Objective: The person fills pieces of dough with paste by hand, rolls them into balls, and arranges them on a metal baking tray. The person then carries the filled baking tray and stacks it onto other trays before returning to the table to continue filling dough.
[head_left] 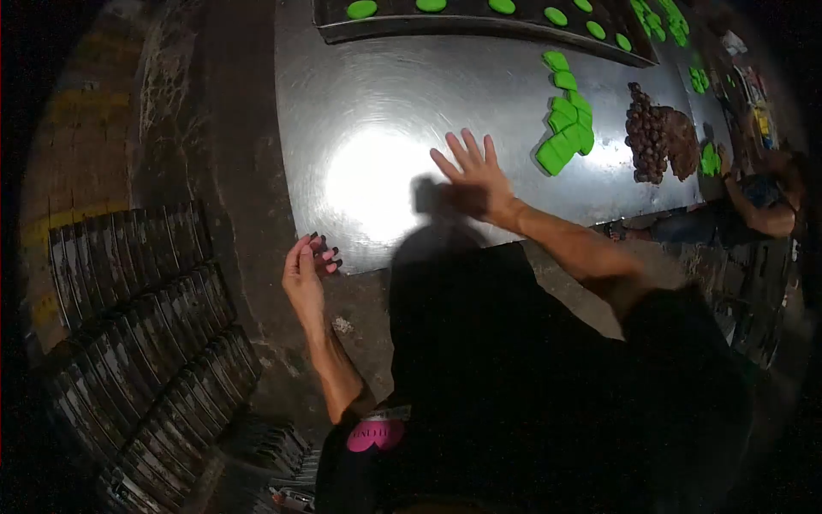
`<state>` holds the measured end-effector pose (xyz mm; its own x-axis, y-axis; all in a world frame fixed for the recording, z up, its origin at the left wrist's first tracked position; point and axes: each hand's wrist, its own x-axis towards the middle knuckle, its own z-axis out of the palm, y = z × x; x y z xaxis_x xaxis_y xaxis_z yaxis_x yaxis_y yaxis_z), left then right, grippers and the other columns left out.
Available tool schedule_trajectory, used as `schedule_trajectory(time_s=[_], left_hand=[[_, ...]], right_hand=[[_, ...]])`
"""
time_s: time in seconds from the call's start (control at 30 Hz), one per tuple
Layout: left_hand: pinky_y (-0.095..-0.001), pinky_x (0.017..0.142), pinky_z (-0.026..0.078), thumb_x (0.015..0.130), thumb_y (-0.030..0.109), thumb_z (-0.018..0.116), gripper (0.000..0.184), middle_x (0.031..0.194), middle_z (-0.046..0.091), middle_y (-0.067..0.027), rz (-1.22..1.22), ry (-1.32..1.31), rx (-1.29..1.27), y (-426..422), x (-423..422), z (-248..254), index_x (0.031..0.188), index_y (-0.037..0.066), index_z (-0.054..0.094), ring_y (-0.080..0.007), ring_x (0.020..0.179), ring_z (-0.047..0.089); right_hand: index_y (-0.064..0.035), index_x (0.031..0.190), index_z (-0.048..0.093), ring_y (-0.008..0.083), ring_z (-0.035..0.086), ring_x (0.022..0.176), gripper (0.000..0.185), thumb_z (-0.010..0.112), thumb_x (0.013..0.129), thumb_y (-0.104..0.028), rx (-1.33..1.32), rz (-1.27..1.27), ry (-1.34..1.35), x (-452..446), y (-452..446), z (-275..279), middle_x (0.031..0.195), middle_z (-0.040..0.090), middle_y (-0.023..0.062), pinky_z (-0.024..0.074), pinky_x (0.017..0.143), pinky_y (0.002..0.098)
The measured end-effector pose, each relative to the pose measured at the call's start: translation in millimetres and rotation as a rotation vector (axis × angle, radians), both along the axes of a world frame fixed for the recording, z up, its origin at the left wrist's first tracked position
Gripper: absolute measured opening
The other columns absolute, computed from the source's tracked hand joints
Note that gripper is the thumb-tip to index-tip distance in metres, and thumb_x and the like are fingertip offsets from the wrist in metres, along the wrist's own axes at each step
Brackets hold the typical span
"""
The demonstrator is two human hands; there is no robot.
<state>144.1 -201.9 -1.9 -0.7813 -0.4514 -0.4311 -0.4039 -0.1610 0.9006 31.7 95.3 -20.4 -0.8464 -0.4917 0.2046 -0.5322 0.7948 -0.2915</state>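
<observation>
My right hand (475, 182) is over the shiny metal table (342, 94), palm down with its fingers spread, holding nothing. Whether it touches the surface I cannot tell. To its right lies a cluster of bright green, dough-like pieces (567, 128). My left hand (306, 267) is at the table's near left corner, fingers loosely bent and apart, with nothing visible in them. Its fingertips look dark in shadow.
A dark tray (479, 23) holding several flat green discs (502, 7) lies along the far side. Brown balls (646, 128) sit beside a brown lump (682, 146) at right. Another person's arm (749, 201) reaches in there. Stacked dark metal trays (128, 321) stand at lower left.
</observation>
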Motion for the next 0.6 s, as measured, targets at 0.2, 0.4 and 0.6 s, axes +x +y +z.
schedule_trajectory(time_s=[0.2, 0.4, 0.6], left_hand=[[-0.0242, 0.063, 0.05, 0.096, 0.017, 0.05, 0.028, 0.099, 0.063, -0.0107, -0.126, 0.039, 0.166, 65, -38, 3, 0.114, -0.004, 0.057, -0.014, 0.076, 0.061], [-0.0372, 0.071, 0.048, 0.086, 0.023, 0.062, 0.03, 0.092, 0.062, -0.0165, -0.626, 0.197, -0.492, 192, -126, -37, 0.107, 0.002, 0.064, -0.0284, 0.074, 0.059], [-0.0421, 0.063, 0.044, 0.074, 0.018, 0.07, 0.021, 0.076, 0.054, -0.0112, -1.063, 0.451, -1.043, 338, -161, -38, 0.086, 0.005, 0.059, -0.0316, 0.07, 0.055]], right_hand=[[-0.0118, 0.131, 0.048, 0.0368, 0.034, 0.132, 0.05, 0.057, 0.086, -0.033, 0.108, 0.028, -0.078, -5, 9, -33, 0.141, 0.037, 0.0196, 0.0221, 0.111, 0.0492], [-0.0058, 0.12, 0.053, 0.025, 0.051, 0.108, 0.039, 0.06, 0.084, -0.02, -1.267, -0.545, -1.42, 24, 123, 1, 0.115, 0.055, 0.0126, 0.043, 0.092, 0.0371], [-0.0079, 0.117, 0.057, 0.0112, 0.051, 0.071, 0.04, 0.069, 0.082, -0.022, -0.415, -0.529, -0.485, -130, 267, 89, 0.074, 0.05, -0.0004, 0.0452, 0.063, 0.0287]])
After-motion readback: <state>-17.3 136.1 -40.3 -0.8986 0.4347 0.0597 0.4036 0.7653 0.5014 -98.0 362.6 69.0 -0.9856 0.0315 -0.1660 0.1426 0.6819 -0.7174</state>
